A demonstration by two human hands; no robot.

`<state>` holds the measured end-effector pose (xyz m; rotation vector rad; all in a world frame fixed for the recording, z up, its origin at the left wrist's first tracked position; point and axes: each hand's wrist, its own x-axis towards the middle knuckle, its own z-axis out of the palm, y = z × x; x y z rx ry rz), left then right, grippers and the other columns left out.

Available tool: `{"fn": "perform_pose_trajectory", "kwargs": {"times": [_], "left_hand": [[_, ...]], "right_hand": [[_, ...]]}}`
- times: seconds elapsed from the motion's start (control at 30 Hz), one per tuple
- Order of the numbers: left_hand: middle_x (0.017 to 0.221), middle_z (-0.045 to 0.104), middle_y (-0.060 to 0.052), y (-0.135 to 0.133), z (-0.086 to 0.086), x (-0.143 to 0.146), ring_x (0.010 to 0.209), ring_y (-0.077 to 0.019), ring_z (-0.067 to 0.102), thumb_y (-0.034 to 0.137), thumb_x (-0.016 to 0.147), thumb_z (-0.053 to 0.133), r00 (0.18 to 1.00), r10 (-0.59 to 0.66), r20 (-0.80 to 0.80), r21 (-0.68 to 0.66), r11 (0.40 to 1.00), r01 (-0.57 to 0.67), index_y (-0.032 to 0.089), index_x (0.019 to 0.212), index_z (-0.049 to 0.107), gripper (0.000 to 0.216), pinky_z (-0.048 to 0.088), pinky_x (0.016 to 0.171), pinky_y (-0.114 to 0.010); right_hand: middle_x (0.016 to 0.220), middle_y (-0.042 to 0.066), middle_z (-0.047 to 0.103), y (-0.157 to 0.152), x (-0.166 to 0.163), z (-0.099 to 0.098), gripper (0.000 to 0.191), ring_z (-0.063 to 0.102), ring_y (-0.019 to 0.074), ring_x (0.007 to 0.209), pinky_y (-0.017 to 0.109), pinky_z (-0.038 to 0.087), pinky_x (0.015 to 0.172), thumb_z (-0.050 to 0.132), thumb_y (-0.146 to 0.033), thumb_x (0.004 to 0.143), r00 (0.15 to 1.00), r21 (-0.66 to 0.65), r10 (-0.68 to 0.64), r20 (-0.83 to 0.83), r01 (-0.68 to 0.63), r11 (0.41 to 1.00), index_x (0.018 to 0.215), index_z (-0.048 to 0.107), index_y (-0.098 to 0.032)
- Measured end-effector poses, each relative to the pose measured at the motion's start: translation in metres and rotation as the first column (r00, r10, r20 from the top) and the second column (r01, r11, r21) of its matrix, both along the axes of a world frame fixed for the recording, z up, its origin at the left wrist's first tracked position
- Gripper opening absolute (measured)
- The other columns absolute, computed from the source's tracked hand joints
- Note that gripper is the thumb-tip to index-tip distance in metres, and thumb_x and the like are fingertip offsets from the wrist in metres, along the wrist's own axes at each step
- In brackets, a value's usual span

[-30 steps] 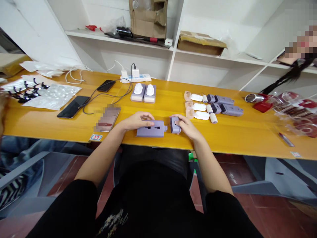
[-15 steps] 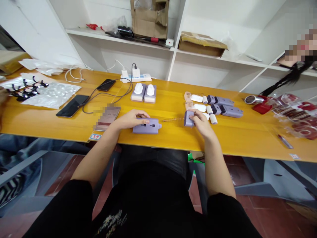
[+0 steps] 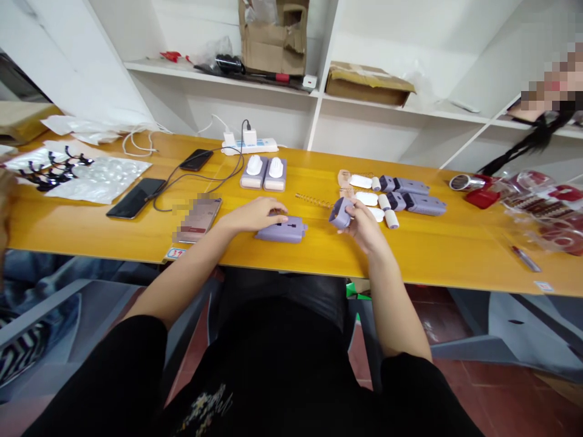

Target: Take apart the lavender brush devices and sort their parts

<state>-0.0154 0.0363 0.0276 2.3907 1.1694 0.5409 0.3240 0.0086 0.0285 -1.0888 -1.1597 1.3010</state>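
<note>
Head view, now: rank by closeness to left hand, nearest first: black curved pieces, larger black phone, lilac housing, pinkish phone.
Measured from the left hand:
1. Lilac housing: right at the thumb, toward the person's right.
2. Pinkish phone: next, just left of the hand.
3. Larger black phone: further left.
4. Black curved pieces: farthest, toward the table's left end.

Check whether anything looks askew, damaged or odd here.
A copper-coloured coil spring stretches leftward from beside the hollow purple cap in the right hand; it looks odd lying so exposed, though whether it is attached cannot be told. On the shelf, the open cardboard box looks ragged, perhaps torn. Nothing looks spilled.
</note>
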Motion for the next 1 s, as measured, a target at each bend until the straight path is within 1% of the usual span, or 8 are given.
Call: {"fn": "perform_pose_trajectory", "kwargs": {"times": [0.07,0.13,0.23,0.33,0.43,0.53,0.8,1.0], "left_hand": [[0.149,0.074,-0.018,-0.005,0.000,0.004,0.137,-0.0345,0.070,0.042,0.106,0.061,0.987,0.103,0.126,0.169,0.978,-0.124,0.016,0.148,0.070,0.050,0.052,0.122,-0.053],[0.159,0.066,-0.020,-0.015,0.005,0.013,0.149,-0.0347,0.061,0.038,0.107,0.058,0.956,0.120,0.267,0.361,0.908,-0.215,0.015,0.160,0.057,0.058,0.046,0.129,-0.054],[0.166,0.061,-0.020,-0.034,0.019,0.038,0.157,-0.0370,0.054,0.040,0.106,0.065,0.985,-0.016,0.170,0.509,0.857,-0.074,0.016,0.165,0.050,0.065,0.040,0.134,-0.055],[0.161,0.065,-0.020,-0.045,0.032,0.070,0.154,-0.0402,0.058,0.037,0.110,0.064,0.995,-0.020,-0.093,0.444,0.894,0.060,0.015,0.160,0.055,0.056,0.045,0.128,-0.055],[0.139,0.077,-0.019,-0.047,0.037,0.094,0.127,-0.0375,0.076,0.034,0.116,0.055,0.953,0.074,-0.295,0.296,0.955,0.018,0.014,0.146,0.064,0.037,0.058,0.106,-0.048],[0.130,0.080,-0.018,-0.047,0.037,0.102,0.117,-0.0370,0.080,0.038,0.119,0.051,0.917,0.133,-0.376,0.221,0.974,-0.051,0.016,0.143,0.064,0.035,0.060,0.093,-0.043],[0.120,0.083,-0.019,-0.043,0.037,0.093,0.109,-0.0387,0.082,0.048,0.120,0.044,0.935,0.142,-0.324,0.093,0.989,-0.118,0.019,0.142,0.068,0.044,0.058,0.089,-0.044],[0.111,0.083,-0.014,-0.029,0.039,0.080,0.102,-0.0312,0.078,0.045,0.116,0.047,0.997,-0.014,-0.073,-0.088,0.996,0.008,0.018,0.111,0.077,0.041,0.055,0.089,-0.040]], "right_hand": [[0.090,-0.002,0.071,-0.001,-0.006,-0.002,0.040,0.073,0.0193,0.068,0.031,0.061,0.051,0.081,-0.041,0.079,0.999,-0.038,0.029,-0.020,-0.030,0.999,0.113,0.062,-0.029],[0.089,-0.001,0.074,-0.001,-0.009,-0.004,0.043,0.075,0.0200,0.064,0.033,0.063,0.052,0.081,-0.042,0.080,0.997,-0.073,0.066,-0.037,-0.068,0.995,0.115,0.061,-0.029],[0.086,-0.002,0.074,-0.003,-0.015,-0.006,0.042,0.074,0.0187,0.060,0.032,0.065,0.052,0.081,-0.044,0.083,0.992,-0.091,0.114,-0.058,-0.119,0.989,0.117,0.062,-0.027],[0.086,-0.001,0.074,-0.006,-0.022,-0.008,0.040,0.073,0.0166,0.059,0.031,0.066,0.052,0.080,-0.045,0.087,0.984,-0.077,0.160,-0.074,-0.166,0.983,0.118,0.064,-0.027],[0.090,0.000,0.075,-0.007,-0.029,-0.009,0.041,0.072,0.0151,0.058,0.029,0.065,0.051,0.082,-0.048,0.090,0.976,-0.076,0.198,-0.096,-0.206,0.976,0.120,0.065,-0.026],[0.094,0.001,0.076,-0.007,-0.032,-0.013,0.045,0.070,0.0135,0.058,0.027,0.063,0.051,0.087,-0.053,0.090,0.967,-0.061,0.230,-0.104,-0.237,0.970,0.120,0.067,-0.027],[0.122,0.005,0.075,-0.010,-0.026,-0.014,0.062,0.073,0.0180,0.087,0.028,0.065,0.064,0.088,-0.061,0.094,0.955,0.155,0.270,0.122,-0.287,0.945,0.145,0.064,-0.035],[0.143,0.008,0.070,-0.009,-0.017,-0.012,0.068,0.071,0.0281,0.126,0.047,0.066,0.107,0.082,-0.062,0.100,0.912,0.325,0.229,0.341,-0.343,0.881,0.159,0.059,-0.039]]}}
